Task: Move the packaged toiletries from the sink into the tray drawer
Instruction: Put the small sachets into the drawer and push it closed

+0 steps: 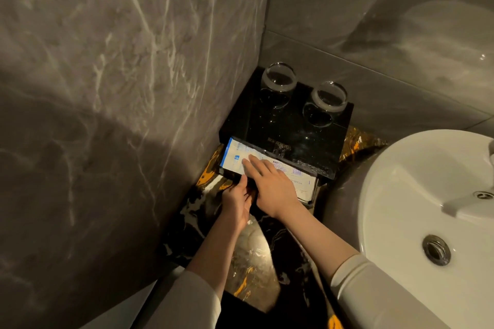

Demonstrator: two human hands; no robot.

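Packet (242,153): flat, white with a blue edge, lying in the open drawer (311,196).
Tray (283,131): black; two glasses (278,83) on top.
Right hand (272,187): fingers straight, pressing the packet.
Left hand (236,201): grips the drawer front.
Sink (401,195): white.

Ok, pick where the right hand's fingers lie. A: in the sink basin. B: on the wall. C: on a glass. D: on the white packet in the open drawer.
D: the right hand lies with straight fingers flat on the white packet in the open drawer under the black tray.
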